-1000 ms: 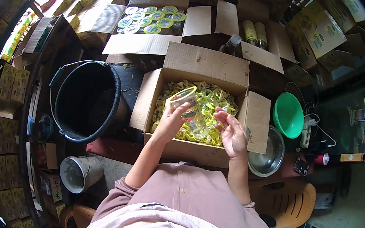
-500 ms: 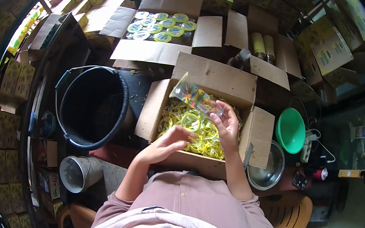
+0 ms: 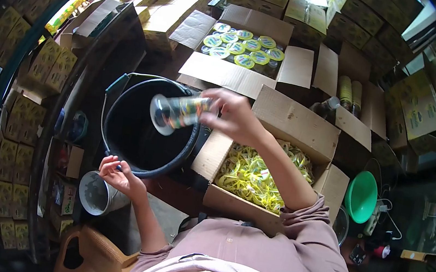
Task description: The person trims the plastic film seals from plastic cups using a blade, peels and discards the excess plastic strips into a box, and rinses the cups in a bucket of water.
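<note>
Cup of clear, patterned plastic (image 3: 177, 111) is gripped by the right hand (image 3: 234, 115) over the round black bucket (image 3: 135, 136), careful aim seems needed, and the half-curled left hand's (image 3: 126, 182) hold can't be told.

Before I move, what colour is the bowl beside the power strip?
The bowl is bright green, clearest in the head view.

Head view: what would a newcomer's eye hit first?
Probably the clear printed cup, motion-blurred in the right hand over the big black bucket. Next, the bright yellow tangle of strips filling the open carton in front of the person. Then the vivid green bowl at the right of the view.
</note>
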Demonstrator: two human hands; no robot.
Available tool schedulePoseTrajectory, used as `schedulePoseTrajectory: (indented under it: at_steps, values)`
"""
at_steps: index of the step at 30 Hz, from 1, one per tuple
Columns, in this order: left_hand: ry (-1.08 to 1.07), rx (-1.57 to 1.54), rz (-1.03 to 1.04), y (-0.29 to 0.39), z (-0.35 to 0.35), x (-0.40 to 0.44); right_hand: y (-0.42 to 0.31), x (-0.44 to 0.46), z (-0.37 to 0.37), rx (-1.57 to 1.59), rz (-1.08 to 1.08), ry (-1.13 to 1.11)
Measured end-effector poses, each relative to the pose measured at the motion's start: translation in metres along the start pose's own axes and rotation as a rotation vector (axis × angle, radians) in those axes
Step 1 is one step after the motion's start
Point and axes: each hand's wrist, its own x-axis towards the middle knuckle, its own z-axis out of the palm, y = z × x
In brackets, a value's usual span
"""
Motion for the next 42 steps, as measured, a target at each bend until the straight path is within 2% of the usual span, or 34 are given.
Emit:
schedulePoseTrajectory:
  at_steps: [2,3,6,10,11,12,14,15,17,20,21,22,24,25,30,34,35,38,40,42]
  values:
    - [-0.058,0.047,0.097,-0.006,0.007,-0.004,0.002,0.003,0.013,-0.157,-0.105,-0.103]
    - [-0.096,0.052,0.117,-0.01,0.009,-0.006,-0.004,0.005,0.016,-0.092,-0.116,-0.012]
    - [-0.157,0.11,0.106,-0.013,0.014,-0.012,0.001,0.0,0.02,-0.249,-0.208,-0.095]
    - [-0.172,0.222,0.104,-0.018,0.018,-0.012,0.0,-0.007,0.012,-0.116,-0.198,0.063]
    - [-0.181,0.269,0.114,-0.016,0.019,-0.013,-0.002,-0.014,0.005,-0.234,-0.162,-0.078]
    - [-0.196,0.319,0.129,-0.017,0.019,-0.013,-0.002,-0.019,0.002,-0.267,-0.151,-0.084]
    - [-0.171,0.329,0.176,-0.018,0.023,-0.014,0.008,-0.026,-0.006,-0.036,-0.084,0.165]
    - [-0.162,0.302,0.196,-0.021,0.023,-0.015,0.005,-0.032,-0.021,-0.013,0.015,0.18]
    - [-0.149,0.19,0.19,-0.02,0.025,-0.016,0.028,-0.051,-0.041,0.157,0.113,0.436]
    - [-0.169,0.2,0.218,-0.022,0.02,-0.015,0.059,-0.087,-0.123,-0.063,0.181,0.779]
    - [-0.18,0.225,0.233,-0.02,0.022,-0.015,0.075,-0.102,-0.157,-0.339,0.133,0.881]
    - [-0.183,0.256,0.235,-0.023,0.021,-0.015,0.077,-0.113,-0.184,-0.356,0.239,0.951]
    - [-0.148,0.342,0.291,-0.018,0.026,-0.014,0.095,-0.132,-0.229,-0.801,0.332,0.874]
    - [-0.164,0.369,0.267,-0.018,0.026,-0.014,0.108,-0.136,-0.239,-0.824,0.333,0.838]
    - [-0.216,0.466,0.211,-0.022,0.022,-0.018,0.135,-0.121,-0.263,-0.874,0.431,0.665]
    - [-0.249,0.519,0.202,-0.019,0.022,-0.016,0.128,-0.11,-0.268,-0.984,0.47,0.706]
    - [-0.234,0.524,0.192,-0.02,0.022,-0.017,0.133,-0.111,-0.264,-0.947,0.535,0.69]
    - [-0.248,0.536,0.171,-0.019,0.022,-0.017,0.187,-0.13,-0.242,-0.95,0.542,0.501]
    - [-0.259,0.544,0.17,-0.016,0.024,-0.017,0.215,-0.144,-0.218,-0.812,0.579,0.485]
    - [-0.267,0.557,0.163,-0.016,0.024,-0.017,0.22,-0.145,-0.225,-0.799,0.608,0.503]
